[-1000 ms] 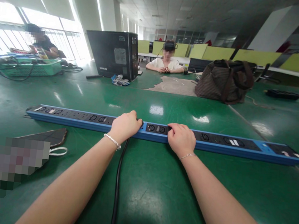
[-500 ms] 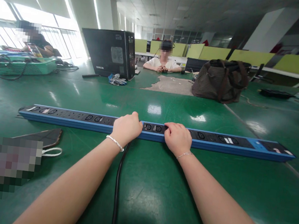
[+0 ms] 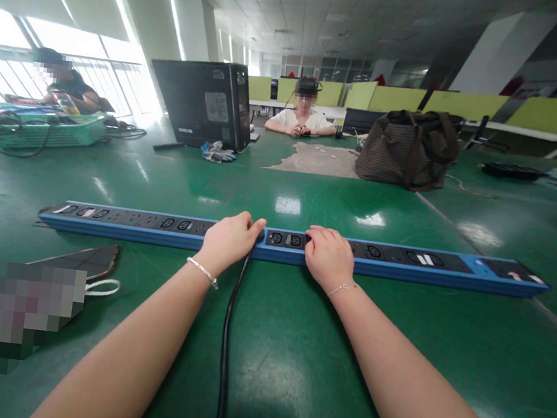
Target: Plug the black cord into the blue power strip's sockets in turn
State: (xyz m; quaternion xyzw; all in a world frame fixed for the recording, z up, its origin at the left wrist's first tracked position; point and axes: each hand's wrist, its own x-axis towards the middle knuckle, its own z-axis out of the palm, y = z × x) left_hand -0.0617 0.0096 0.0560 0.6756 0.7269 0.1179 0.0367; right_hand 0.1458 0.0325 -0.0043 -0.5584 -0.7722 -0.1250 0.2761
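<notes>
A long blue-and-black power strip [image 3: 387,270] lies lengthwise across the table, its sockets facing up. My left hand [image 3: 231,237] is closed at the strip's middle, around what looks like the black plug of a power cable [image 3: 227,337]. Most of that plug hides behind my fingers, so how deep it sits in a socket cannot be seen. The cable drops from under this hand toward the near edge of view. To the right, my right hand [image 3: 329,258] grips the strip from above, fingers bent over its top. Two bare sockets show between the hands.
The green table [image 3: 269,382] carries a phone [image 3: 96,259] and a blurred-out item at left. Farther back are a green basket [image 3: 74,128] of cables, a black computer case [image 3: 200,103], gloves [image 3: 218,152] and a brown bag [image 3: 406,150]. Two people sit beyond.
My left hand has shifted slightly left and rolled, with its thumb now showing on top. The cable's upper end has moved a little right. My right hand stays on the strip.
</notes>
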